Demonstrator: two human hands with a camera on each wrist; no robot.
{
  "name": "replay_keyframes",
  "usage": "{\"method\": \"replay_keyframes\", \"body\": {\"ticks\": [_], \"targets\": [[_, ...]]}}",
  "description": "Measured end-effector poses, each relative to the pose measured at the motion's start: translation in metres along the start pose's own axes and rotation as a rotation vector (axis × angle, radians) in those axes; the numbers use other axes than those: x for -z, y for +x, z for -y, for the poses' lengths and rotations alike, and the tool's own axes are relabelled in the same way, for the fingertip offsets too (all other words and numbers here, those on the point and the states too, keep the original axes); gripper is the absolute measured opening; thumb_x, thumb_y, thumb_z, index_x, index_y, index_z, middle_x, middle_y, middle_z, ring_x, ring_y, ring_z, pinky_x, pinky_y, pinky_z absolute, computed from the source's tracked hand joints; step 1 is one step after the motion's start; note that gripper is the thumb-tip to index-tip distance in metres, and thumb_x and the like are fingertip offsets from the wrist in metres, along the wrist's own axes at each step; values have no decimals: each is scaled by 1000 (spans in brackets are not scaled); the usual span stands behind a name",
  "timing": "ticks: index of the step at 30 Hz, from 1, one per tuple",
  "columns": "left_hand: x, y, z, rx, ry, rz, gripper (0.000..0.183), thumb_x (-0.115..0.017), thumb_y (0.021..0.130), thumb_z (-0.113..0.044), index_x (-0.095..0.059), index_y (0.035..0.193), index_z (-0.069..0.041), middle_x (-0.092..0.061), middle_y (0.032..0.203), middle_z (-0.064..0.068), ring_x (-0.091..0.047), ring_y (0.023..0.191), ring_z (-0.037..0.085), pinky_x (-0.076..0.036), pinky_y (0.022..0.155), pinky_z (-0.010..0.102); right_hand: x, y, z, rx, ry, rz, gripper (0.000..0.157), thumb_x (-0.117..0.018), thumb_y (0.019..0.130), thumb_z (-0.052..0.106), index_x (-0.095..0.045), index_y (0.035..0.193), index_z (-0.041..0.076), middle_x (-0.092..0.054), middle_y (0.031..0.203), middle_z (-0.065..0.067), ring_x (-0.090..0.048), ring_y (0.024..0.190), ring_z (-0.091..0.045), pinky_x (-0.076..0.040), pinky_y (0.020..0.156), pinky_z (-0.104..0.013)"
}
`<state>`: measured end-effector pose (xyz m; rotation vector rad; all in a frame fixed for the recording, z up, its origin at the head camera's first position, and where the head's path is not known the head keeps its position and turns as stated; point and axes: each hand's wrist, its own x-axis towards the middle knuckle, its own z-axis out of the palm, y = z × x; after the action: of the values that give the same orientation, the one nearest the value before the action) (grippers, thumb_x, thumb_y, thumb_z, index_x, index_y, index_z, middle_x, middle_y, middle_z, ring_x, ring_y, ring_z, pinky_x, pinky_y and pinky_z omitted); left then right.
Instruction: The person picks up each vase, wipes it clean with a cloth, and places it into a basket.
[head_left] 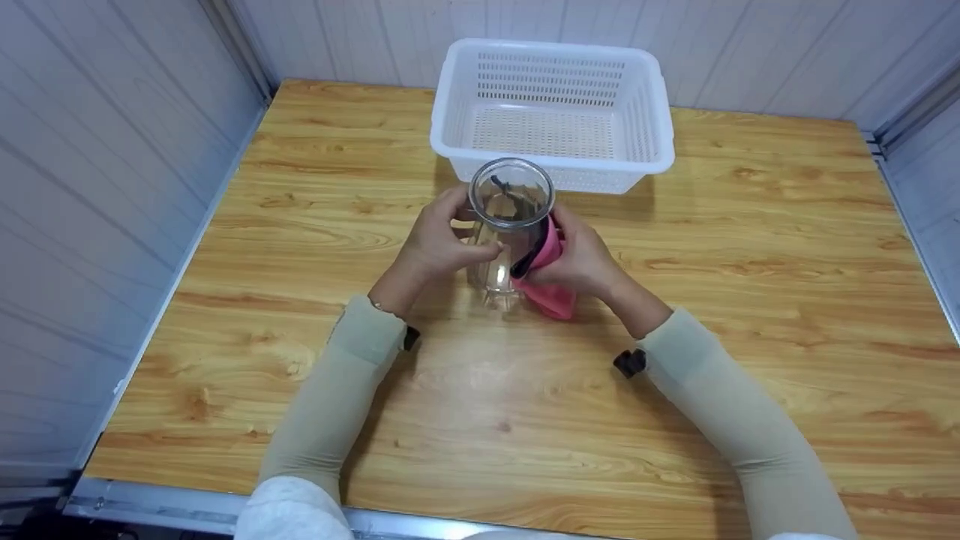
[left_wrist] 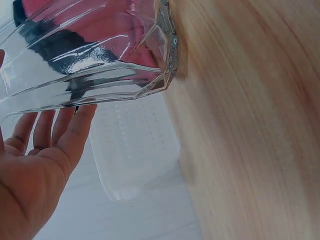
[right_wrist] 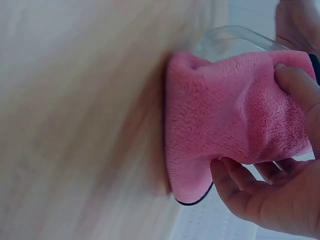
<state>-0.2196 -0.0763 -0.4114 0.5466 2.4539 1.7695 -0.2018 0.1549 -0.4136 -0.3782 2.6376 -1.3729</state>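
Note:
A clear glass jar (head_left: 491,274) with faceted sides and a thick round rim stands upright at the middle of the table, its base right at the wood. My left hand (head_left: 437,238) grips its left side, thumb across the front and fingers behind. On the opposite side, my right hand (head_left: 589,259) holds a pink cloth (right_wrist: 215,115) with dark edging against the glass. The fluffy cloth hangs down to the tabletop, its lower corner beside the base. Through the jar (left_wrist: 95,75) in the left wrist view, the pink fabric and dark trim show.
Just behind the jar, a white perforated plastic basket (head_left: 641,163) stands near the back wall. The wood-grain table (head_left: 480,420) has pale panelled walls (head_left: 360,45) at its back and sides. A metal edge (head_left: 165,506) runs along the front.

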Motion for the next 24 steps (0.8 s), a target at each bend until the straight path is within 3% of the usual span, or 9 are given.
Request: {"method": "replay_keyframes", "body": {"ticks": [9,15,19,24], "targets": [[1,-2,2,-51,12,11,77,-90,63,-27,-54,131,-20,-57,121,-1,-61,107,16,-58,88,30,-1,-2,-10,-30,-6,29,91,-90,60,17,-42,138,21,-55,133,-5,-54,123,-30,-47,105,-44],[2,-4,3,1,-16,29,74,-89,66,-20,-49,128,-18,-62,123,7,-61,112,16,-53,98,29,4,-2,-10,-8,112,6,84,-88,63,13,-48,137,13,-60,124,-13,-57,112,-30,-50,97,-43],[4,-7,-9,-17,-48,77,69,-82,72,-5,-47,132,-10,-59,128,16,-58,120,26,-48,106,35,10,3,-2,39,201,-35,73,-85,66,7,-54,131,12,-63,112,-6,-58,100,-21,-53,86,-34],[8,-12,-29,-20,-17,148,66,-73,80,-1,-42,137,-6,-55,134,18,-51,128,30,-45,109,40,20,10,10,135,323,-64,63,-80,68,-2,-58,127,5,-64,101,4,-55,86,-10,-49,72,-25]]}}
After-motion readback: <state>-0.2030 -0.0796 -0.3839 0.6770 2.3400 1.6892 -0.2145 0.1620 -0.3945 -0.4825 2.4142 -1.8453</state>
